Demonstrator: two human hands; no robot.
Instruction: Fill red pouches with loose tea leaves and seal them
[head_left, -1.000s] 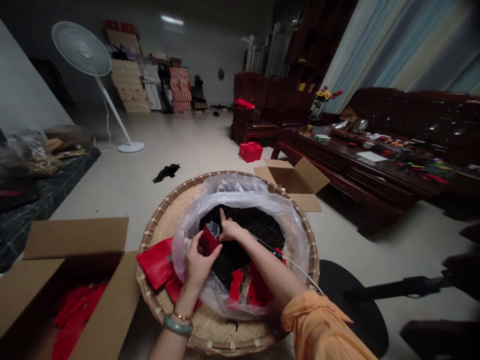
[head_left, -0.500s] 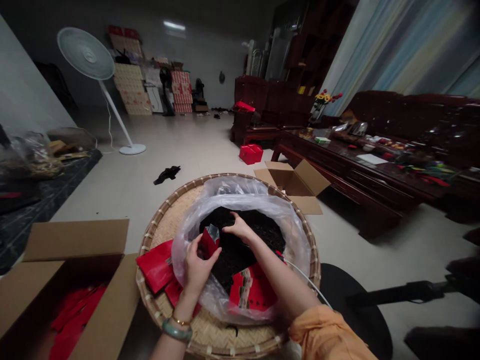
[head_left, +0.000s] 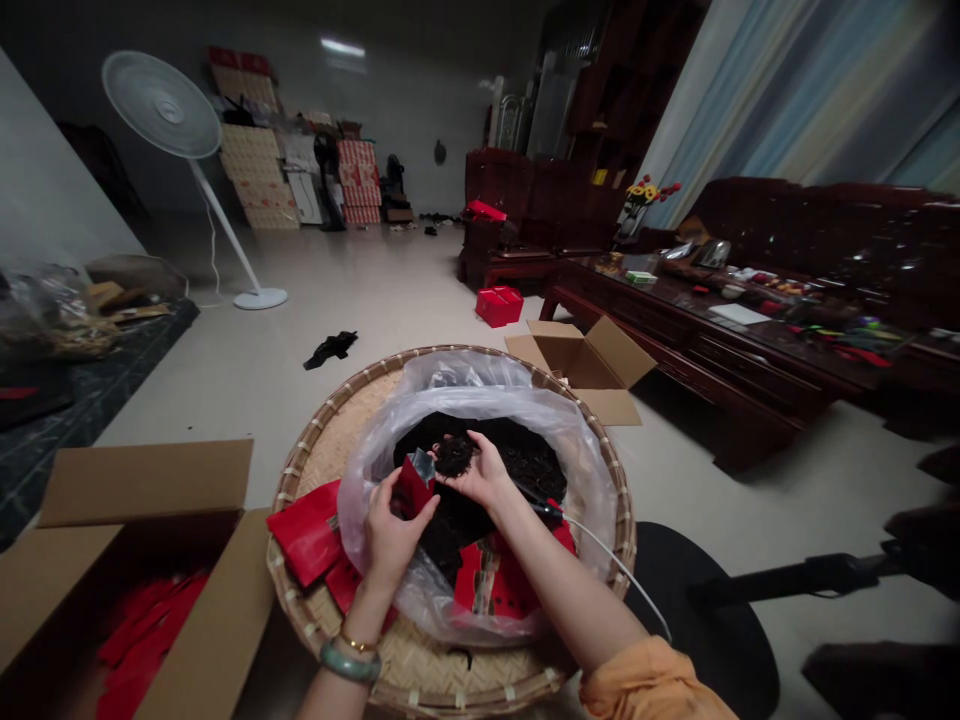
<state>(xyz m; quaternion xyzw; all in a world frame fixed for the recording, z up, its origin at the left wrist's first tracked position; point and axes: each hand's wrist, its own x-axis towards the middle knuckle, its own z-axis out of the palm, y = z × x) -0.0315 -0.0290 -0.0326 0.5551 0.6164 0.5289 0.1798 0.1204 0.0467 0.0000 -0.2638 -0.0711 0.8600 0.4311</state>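
My left hand [head_left: 391, 530] grips a small red foil pouch [head_left: 415, 488], its silver-lined mouth open at the top. Close to that mouth, my right hand [head_left: 480, 474] is turned palm up, fingers curled around a clump of dark loose tea leaves [head_left: 454, 455]. Both hands are over a clear plastic bag [head_left: 589, 440] with its edge rolled open, full of more dark leaves [head_left: 536, 462]. Under my right forearm lie larger red printed packets [head_left: 487, 580] on the bag's near side. A dark-handled tool with a white cord [head_left: 592, 535] is partly hidden by that arm.
The bag sits in a round woven bamboo tray [head_left: 442, 668], with red packets [head_left: 304, 535] at its left. An open carton [head_left: 142, 480] holding red pouches stands left; another carton [head_left: 581, 358] lies beyond. A black round base [head_left: 697, 600] stands right, near a dark wooden table [head_left: 675, 325].
My right hand has turned palm up and now holds a clump of tea leaves beside the pouch. My left hand keeps the pouch in nearly the same place.
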